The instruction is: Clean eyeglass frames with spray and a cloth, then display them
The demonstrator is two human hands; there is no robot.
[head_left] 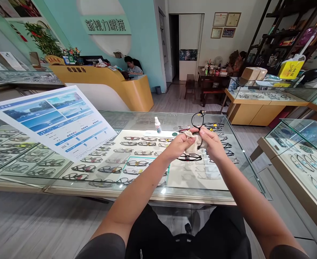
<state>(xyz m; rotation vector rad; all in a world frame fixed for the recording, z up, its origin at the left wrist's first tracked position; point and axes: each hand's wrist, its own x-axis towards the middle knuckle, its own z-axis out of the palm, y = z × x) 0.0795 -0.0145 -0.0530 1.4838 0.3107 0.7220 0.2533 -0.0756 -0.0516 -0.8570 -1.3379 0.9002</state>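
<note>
Over the worktop (198,184), the left hand (180,144) pinches a cloth (192,146) between its fingers, against the glasses (198,127). The right hand's (210,143) fingers seem to pinch the frame, partly hidden; one rim rises above both hands.

The left hand (178,145) and right hand (211,143) hold black-framed glasses (197,127) and a pale cloth (192,147) above a glass showcase (138,126)

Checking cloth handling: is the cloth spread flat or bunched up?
Bunched up: the cloth is creased between left hand and right hand.
</note>
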